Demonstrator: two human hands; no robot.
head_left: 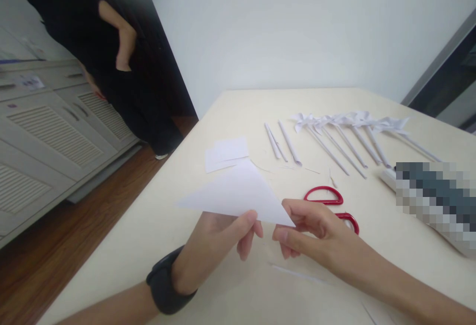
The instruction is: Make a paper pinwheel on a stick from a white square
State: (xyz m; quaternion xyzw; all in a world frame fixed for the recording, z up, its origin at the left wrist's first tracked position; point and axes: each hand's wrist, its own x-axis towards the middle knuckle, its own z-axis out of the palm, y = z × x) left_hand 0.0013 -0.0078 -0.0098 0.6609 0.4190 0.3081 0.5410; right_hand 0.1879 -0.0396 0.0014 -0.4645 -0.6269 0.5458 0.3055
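A white sheet of paper folded into a triangle (234, 191) is held up over the table, its long edge toward me. My left hand (225, 235) is closed on the middle of that edge, thumb on top and fingers beneath. My right hand (320, 228) has its curled fingers and thumb around the triangle's right corner; some fingertips are hidden behind the paper. Red-handled scissors (324, 202) lie just beyond my right hand, partly covered by it. Square white paper sheets (228, 150) lie behind the triangle.
Several paper pinwheels on sticks (353, 121) lie at the back right. Rolled paper sticks (289, 142) rest left of them, with thin scraps nearby. A long pale object (390, 181), partly blurred out, sits at the right. Another person (89, 32) stands by the cabinets (55, 121).
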